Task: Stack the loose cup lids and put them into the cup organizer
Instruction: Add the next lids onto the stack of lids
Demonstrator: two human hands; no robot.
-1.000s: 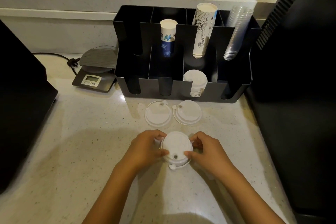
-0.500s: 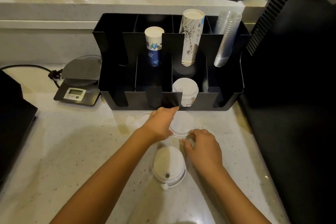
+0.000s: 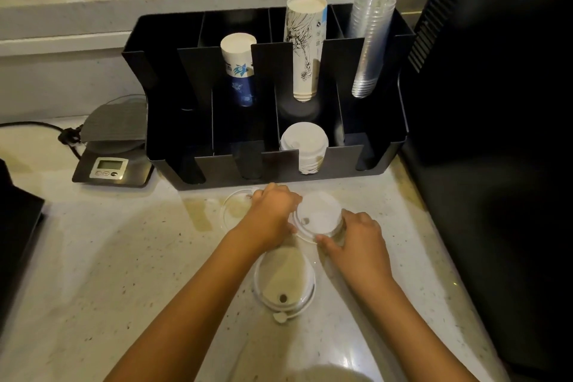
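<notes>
Left hand point(image 3: 273, 211) and right hand point(image 3: 356, 239) clamped on white lid point(image 3: 319, 214) before organizer point(image 3: 217, 164); lid stack point(image 3: 283, 282) nearer on desk point(image 3: 108, 257). Cup writing unreadable.

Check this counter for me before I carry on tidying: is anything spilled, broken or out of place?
Nothing is spilled or visibly broken. Only the loose lids are out of place: one lid between both hands, a clear lid beside it, and a small stack nearer the person, all on the counter before the organizer.
</notes>
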